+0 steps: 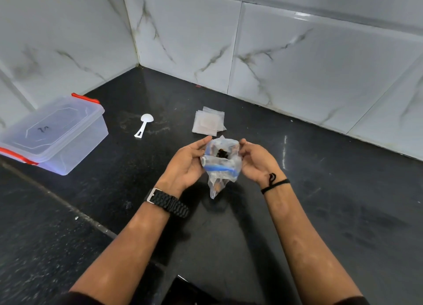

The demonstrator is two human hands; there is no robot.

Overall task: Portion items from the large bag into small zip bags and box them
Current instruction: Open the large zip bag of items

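A clear large bag (221, 167) with a blue zip strip hangs above the black counter, dark items visible through its mouth. My left hand (187, 161) grips its left side and my right hand (256, 160) grips its right side, holding the mouth apart. A small stack of clear zip bags (208, 123) lies flat on the counter just behind the large bag. A clear plastic box (55, 135) with red clips stands at the left, its lid on. A white plastic scoop (144, 124) rests bowl-down between the box and the small bags.
The black stone counter (320, 190) meets white marbled wall tiles (297, 59) at the back and left, forming a corner. A seam in the counter runs diagonally at the lower left. A dark object's edge shows at the bottom centre.
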